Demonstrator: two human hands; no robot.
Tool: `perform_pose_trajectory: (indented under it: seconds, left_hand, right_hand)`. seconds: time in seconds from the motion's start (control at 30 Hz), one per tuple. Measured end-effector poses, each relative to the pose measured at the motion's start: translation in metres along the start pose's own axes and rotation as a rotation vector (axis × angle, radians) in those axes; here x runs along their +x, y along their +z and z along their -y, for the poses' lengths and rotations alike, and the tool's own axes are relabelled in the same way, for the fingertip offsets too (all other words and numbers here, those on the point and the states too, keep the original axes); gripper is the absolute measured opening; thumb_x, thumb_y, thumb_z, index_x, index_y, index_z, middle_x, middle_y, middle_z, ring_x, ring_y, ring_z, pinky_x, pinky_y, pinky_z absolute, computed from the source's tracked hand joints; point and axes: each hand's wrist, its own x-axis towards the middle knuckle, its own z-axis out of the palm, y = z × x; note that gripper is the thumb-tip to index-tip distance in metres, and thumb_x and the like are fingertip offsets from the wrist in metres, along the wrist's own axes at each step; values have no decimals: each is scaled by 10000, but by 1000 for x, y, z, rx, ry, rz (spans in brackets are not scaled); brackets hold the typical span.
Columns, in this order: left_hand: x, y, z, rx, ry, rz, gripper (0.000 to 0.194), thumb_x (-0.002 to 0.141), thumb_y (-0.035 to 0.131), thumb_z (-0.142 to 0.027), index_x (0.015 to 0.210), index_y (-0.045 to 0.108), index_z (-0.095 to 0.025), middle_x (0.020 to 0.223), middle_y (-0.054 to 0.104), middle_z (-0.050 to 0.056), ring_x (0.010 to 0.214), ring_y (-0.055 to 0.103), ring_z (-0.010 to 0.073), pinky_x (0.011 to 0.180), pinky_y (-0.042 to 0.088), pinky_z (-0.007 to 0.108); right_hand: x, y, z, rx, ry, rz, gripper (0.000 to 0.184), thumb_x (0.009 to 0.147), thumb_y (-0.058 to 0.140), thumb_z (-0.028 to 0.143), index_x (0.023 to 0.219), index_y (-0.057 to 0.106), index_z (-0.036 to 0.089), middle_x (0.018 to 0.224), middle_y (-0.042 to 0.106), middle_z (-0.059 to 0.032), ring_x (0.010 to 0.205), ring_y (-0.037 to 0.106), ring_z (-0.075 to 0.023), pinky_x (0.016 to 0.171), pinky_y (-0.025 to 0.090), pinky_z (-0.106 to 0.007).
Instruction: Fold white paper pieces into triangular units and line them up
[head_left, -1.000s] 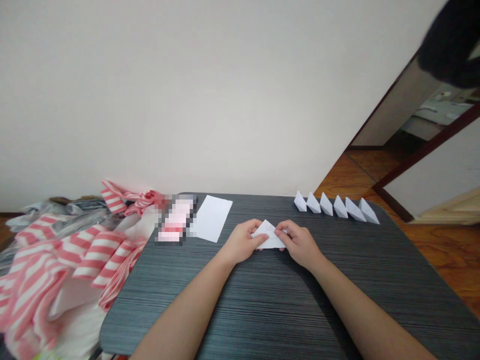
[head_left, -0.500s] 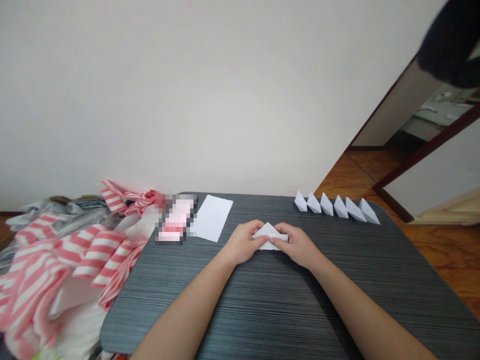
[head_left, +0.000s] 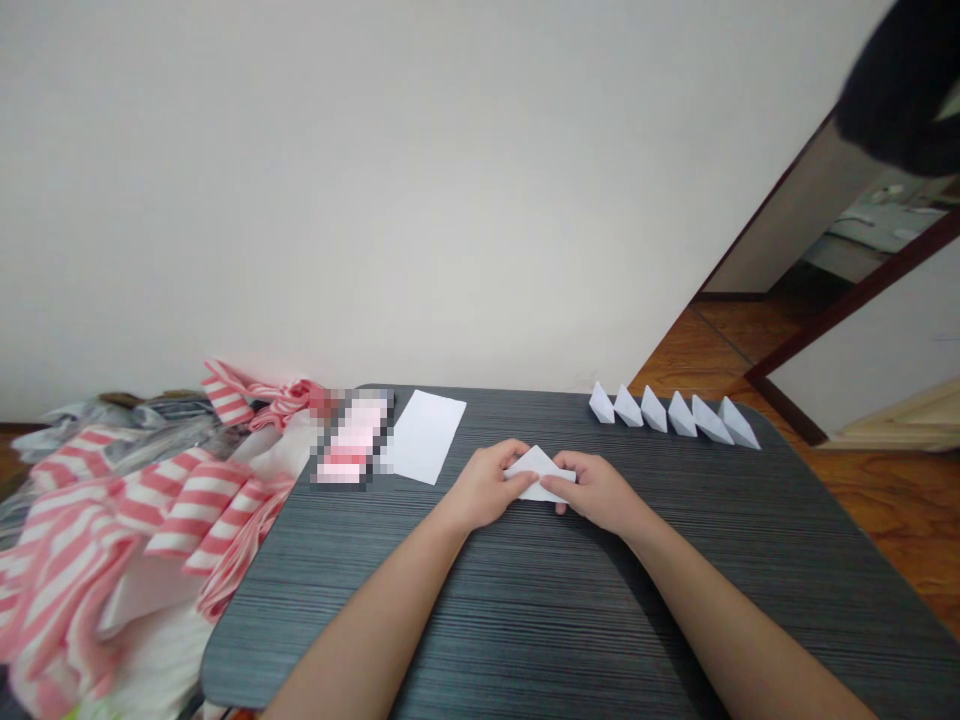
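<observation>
Paper triangle (head_left: 538, 472) well inside tabletop edges (head_left: 823, 487)

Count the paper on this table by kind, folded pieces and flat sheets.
Folded paper triangles in the row: 6
Folded paper triangle held by the left hand and right hand: 1
Flat white paper sheet: 1
Total: 8

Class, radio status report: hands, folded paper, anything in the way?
Left hand, right hand pinching folded white paper. Flat white sheet to left. Six folded paper pieces lined up far right.
</observation>
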Motion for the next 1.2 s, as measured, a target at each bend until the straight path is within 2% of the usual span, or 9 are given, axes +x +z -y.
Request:
perform_pose_trajectory:
  seconds: [0.17, 0.37, 0.53, 0.7, 0.87, 1.03, 1.2]
  left_hand:
    - [0, -1, 1, -34, 1, -3, 222, 777, 546, -283, 955, 592, -158, 795, 631, 17, 681, 548, 128, 610, 389, 218]
    - [1, 2, 6, -140, -54, -34, 267, 760, 578, -300, 983, 579, -154, 797, 626, 29, 665, 548, 126, 587, 386, 213]
    - [2, 3, 10, -186, -64, -41, 284, 755, 588, -299, 1000, 567, -158, 807, 625, 32, 661, 554, 124, 574, 390, 210]
    - [2, 3, 14, -184, -66, -42, 293, 769, 572, -300, 1025, 546, -161, 790, 620, 27, 644, 558, 121, 539, 379, 202]
    - [2, 4, 16, -215, -65, -53, 283, 768, 578, -304, 1012, 547, -164, 803, 622, 30, 651, 560, 121, 546, 382, 203]
    - [2, 3, 13, -228, -48, -37, 272, 775, 574, -308, 1002, 543, -163, 804, 625, 30, 660, 563, 123, 553, 383, 203]
    - [2, 4, 12, -206, -42, -33, 293, 770, 583, -330, 1009, 546, -164, 794, 621, 29, 659, 562, 126, 553, 383, 206]
  right_hand:
    - [-2, -1, 1, -5, 7, 41, 250, 825, 508, 348, 665, 565, 164, 473, 603, 11, 402, 486, -98, 414, 320, -192]
    - [-2, -3, -2, 56, 56, 53, 257, 829, 502, 375, 683, 541, 167, 478, 593, 14, 345, 424, -80, 359, 285, -179]
    - [-2, -5, -2, 87, 42, 39, 262, 827, 505, 356, 653, 534, 162, 457, 574, 19, 359, 459, -80, 368, 286, -175]
    - [-3, -5, -3, 86, 64, 40, 285, 835, 494, 377, 650, 530, 163, 450, 572, 19, 336, 429, -71, 360, 280, -177]
    - [-4, -8, -2, 93, 32, 20, 297, 845, 493, 369, 631, 518, 165, 465, 576, 17, 389, 488, -79, 412, 323, -178]
    - [-3, -6, -1, 112, 40, 49, 273, 839, 498, 368, 667, 546, 160, 475, 579, 17, 348, 413, -69, 375, 278, -184]
    - [-4, -6, 1, 138, 31, 66, 279, 836, 508, 358, 653, 559, 154, 467, 577, 12, 372, 450, -77, 387, 285, -182]
